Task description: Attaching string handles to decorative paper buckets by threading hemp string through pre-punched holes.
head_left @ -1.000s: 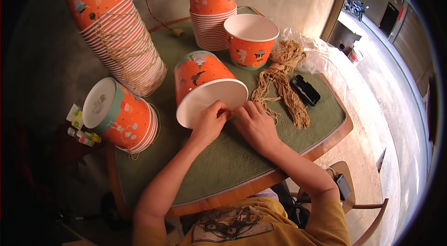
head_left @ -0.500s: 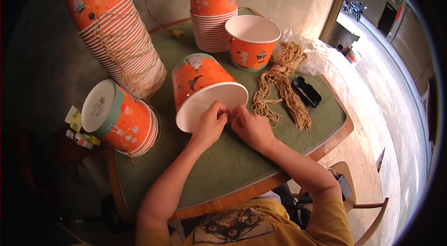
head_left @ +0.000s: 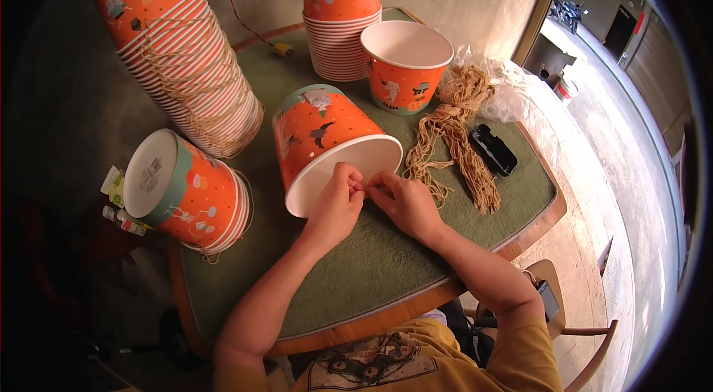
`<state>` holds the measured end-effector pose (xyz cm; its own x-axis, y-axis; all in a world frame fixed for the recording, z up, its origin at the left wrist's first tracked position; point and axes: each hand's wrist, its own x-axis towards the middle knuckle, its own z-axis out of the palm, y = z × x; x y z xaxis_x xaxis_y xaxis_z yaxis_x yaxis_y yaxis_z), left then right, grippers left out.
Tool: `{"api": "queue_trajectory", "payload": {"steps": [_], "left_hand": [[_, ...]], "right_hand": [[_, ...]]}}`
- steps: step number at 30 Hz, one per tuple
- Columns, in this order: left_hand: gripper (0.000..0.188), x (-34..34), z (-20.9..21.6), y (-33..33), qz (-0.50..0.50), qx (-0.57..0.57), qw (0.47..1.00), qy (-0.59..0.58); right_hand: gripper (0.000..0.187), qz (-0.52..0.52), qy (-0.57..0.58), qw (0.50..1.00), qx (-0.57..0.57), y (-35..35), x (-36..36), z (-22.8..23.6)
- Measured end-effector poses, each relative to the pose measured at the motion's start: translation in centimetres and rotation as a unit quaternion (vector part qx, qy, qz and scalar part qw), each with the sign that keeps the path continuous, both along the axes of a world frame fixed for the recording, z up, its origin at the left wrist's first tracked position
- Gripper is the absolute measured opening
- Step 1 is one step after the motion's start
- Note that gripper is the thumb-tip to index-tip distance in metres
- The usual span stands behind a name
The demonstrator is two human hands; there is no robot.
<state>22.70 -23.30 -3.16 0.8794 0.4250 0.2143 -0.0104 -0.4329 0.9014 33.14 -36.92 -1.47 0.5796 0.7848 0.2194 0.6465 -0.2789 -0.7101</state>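
An orange paper bucket (head_left: 319, 128) with a green base band and white inside lies tilted on its side, its mouth toward me. In front of its lower rim my left hand (head_left: 340, 203) is closed in a pinch. My right hand (head_left: 405, 205) also pinches, its fingertips meeting those of the left. Whatever sits between the fingers is too small or hidden to name. To the right of the bucket lies a loose bundle of tan string (head_left: 460, 128), apart from both hands.
On the green-topped table (head_left: 356, 281) stand a tall string-wrapped bucket stack (head_left: 186, 65), another stack (head_left: 342, 21), an upright bucket (head_left: 408, 65) and a tilted short stack (head_left: 186, 188). A black tray-like case (head_left: 492, 149) and clear plastic bag (head_left: 512, 95) lie right. A chair (head_left: 587, 332) is beside me.
Both hands stay pinched together, with the right hand's fingertips now closer to the left's. The view has shifted slightly; the bucket still lies on its side.
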Motion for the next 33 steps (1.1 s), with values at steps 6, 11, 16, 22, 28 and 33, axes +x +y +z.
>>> {"api": "queue_trajectory", "payload": {"steps": [6, 11, 16, 22, 28, 33], "left_hand": [[0.028, -0.2, 0.8, -1.3, 0.033, 0.273, 0.960, -0.059], [0.028, -0.4, 0.6, -1.6, 0.048, 0.361, 0.930, -0.046], [0.019, -0.4, 0.3, -1.8, 0.080, 0.362, 0.927, -0.049], [0.010, -0.5, 0.3, -1.7, 0.107, 0.327, 0.938, -0.032], [0.009, -0.6, 0.3, -0.9, 0.082, 0.283, 0.956, -0.010], [0.006, -0.7, 0.7, -1.1, 0.079, 0.308, 0.948, -0.005]], "right_hand": [[0.020, 0.024, 0.012, 1.000, -0.016, 0.2, 1.0, -0.2], [0.022, 0.028, 0.033, 0.999, -0.019, 0.2, 1.1, -0.2], [0.020, 0.010, 0.011, 0.999, -0.048, 0.2, 0.7, 0.0], [0.016, -0.005, -0.027, 0.999, -0.022, -0.2, -0.2, 0.3], [0.013, -0.001, -0.061, 0.998, 0.018, -0.1, -0.4, -0.1], [0.014, 0.012, -0.012, 1.000, 0.008, -0.1, 0.0, 0.1]]}}
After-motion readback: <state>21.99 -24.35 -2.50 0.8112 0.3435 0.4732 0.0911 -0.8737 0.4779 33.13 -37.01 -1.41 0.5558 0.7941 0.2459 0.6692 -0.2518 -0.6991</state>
